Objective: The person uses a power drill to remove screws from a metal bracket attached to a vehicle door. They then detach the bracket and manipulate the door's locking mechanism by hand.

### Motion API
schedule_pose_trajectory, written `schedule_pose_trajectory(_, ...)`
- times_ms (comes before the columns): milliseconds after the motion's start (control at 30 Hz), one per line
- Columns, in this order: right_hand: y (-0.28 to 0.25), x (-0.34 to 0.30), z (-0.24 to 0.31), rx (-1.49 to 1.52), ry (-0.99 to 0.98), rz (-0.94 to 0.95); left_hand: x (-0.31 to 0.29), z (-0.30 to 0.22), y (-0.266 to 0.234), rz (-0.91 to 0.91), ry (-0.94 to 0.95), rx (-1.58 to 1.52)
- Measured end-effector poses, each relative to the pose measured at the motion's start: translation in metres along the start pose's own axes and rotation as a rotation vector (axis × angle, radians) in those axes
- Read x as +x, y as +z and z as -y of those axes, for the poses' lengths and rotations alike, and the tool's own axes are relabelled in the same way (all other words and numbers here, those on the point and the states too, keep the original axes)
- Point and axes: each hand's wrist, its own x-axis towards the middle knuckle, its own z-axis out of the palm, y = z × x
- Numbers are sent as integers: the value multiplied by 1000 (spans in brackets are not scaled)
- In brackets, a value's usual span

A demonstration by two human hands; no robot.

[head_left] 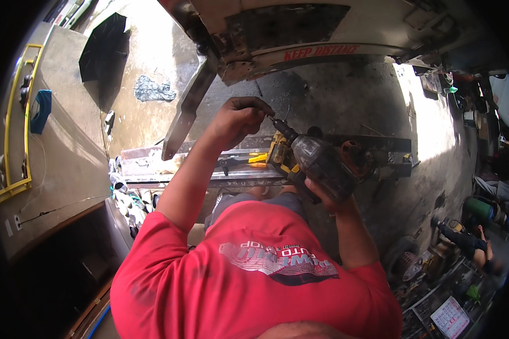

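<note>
My right hand [320, 194] is wrapped around the grip of a dark, worn power drill [325, 164], held in front of my body with its nose toward the upper left. At the end of its black chuck [283, 129] a thin bit [272, 118] sticks out. My left hand [242, 120] is closed, its thumb and fingers pinched at the tip of that bit. Behind the drill, a yellow and black power tool [278, 151] rests on the low metal bench [181, 176], partly hidden. Next to it lie tools with yellow [258, 158] and orange [258, 165] handles.
A vehicle's rear end [322, 53] overhangs beyond the bench, with a metal bracket [191, 104] jutting down. A black umbrella [103, 53] and crumpled plastic [152, 88] lie on the floor. Shoes [131, 206] pile at the left; another person [469, 240] is far right.
</note>
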Motion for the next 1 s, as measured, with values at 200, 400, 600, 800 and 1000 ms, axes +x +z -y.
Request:
schedule_pose_trajectory(200, 6, -2, -11, -7, 26, 6, 1, -7, 0, 15, -40, -7)
schedule_pose_trajectory(400, 12, 7, -8, -9, -11, 54, 6, -15, -25, 126, -131, -23)
schedule_pose_trajectory(600, 25, 35, 5, 26, -41, 62, 8, -17, -31, 142, -118, -102)
schedule_pose_trajectory(800, 58, 59, 15, -116, -225, -192, 24, -9, 2, -172, -11, -267)
schedule_pose_trajectory(1000, 85, 112, -9, -187, -307, -320, 48, -44, 23, -388, 191, -199)
